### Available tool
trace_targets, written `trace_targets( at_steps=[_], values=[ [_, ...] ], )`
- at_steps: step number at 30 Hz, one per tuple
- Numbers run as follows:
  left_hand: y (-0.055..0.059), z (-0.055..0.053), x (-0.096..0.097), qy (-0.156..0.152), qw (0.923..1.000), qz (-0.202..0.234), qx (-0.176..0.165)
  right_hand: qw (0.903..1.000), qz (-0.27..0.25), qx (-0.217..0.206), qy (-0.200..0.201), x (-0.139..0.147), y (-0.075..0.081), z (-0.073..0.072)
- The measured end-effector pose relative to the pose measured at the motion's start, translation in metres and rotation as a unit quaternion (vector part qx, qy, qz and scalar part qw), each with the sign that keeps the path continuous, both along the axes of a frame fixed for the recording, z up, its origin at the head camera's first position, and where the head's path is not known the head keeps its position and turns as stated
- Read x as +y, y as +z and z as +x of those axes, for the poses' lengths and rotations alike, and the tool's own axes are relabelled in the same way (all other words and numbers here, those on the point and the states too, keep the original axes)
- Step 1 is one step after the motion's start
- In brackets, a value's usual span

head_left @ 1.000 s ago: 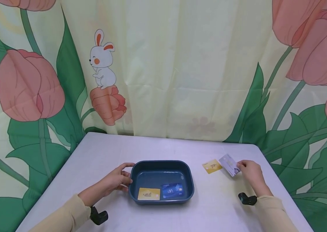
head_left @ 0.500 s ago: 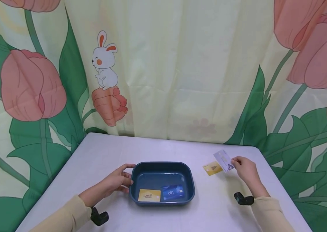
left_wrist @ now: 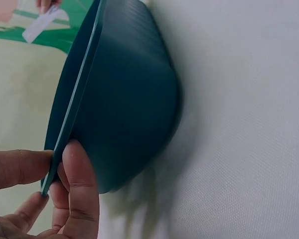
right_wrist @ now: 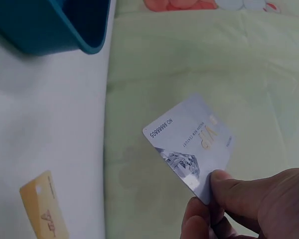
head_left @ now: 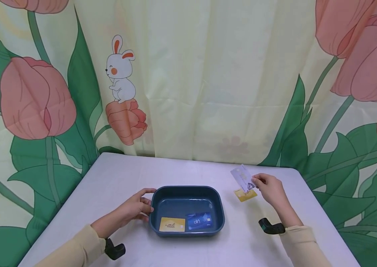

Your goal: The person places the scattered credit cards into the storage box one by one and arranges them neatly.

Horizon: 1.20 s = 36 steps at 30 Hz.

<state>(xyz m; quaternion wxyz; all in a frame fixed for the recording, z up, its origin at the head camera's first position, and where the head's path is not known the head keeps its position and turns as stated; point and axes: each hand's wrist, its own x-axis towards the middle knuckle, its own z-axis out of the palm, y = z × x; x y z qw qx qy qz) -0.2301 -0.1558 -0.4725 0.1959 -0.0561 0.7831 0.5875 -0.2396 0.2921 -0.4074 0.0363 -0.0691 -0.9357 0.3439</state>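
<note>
My right hand (head_left: pixel 270 189) pinches a silver VIP card (right_wrist: pixel 192 144) by one corner, thumb on its printed face. In the head view that card overlaps a gold card (head_left: pixel 246 195) on the table; the right wrist view shows it held up above the tabletop. My left hand (head_left: pixel 138 205) grips the left rim of a dark blue rectangular tray (left_wrist: pixel 124 94), thumb and fingers on either side of the rim. Inside the tray, along its near side, a second gold card (head_left: pixel 172 224) lies beside a blue VIP card (head_left: pixel 199 221).
A white-covered table (head_left: pixel 125 170) carries the tray near its middle. Behind it hangs a curtain (head_left: pixel 188 92) printed with tulips and a rabbit. Each wrist wears a black camera, such as the right one (head_left: pixel 271 227).
My right hand has moved left and up, carrying the silver VIP card from the right of the gold card to over it. My left hand keeps its grip on the tray.
</note>
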Motion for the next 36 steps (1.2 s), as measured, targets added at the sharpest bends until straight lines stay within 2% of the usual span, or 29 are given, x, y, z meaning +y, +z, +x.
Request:
trace_targets(
  at_steps=[10,22,30,36],
  values=[
    [-0.001,-0.001,0.001,0.001,0.9998,-0.001,0.019,0.9994,-0.022,0.015,0.021,-0.031,0.01,0.003],
    [0.001,-0.002,0.002,0.009,0.9995,-0.004,0.031,0.9984,-0.025,0.027,0.044,-0.051,0.016,0.006],
    [-0.001,-0.003,0.004,0.017,0.999,-0.011,0.04,0.9964,-0.019,0.05,0.066,-0.067,0.01,0.006],
    [-0.003,-0.003,0.004,0.016,0.9989,-0.008,0.044,0.9951,-0.03,0.043,0.084,-0.082,-0.001,0.007]
  ],
)
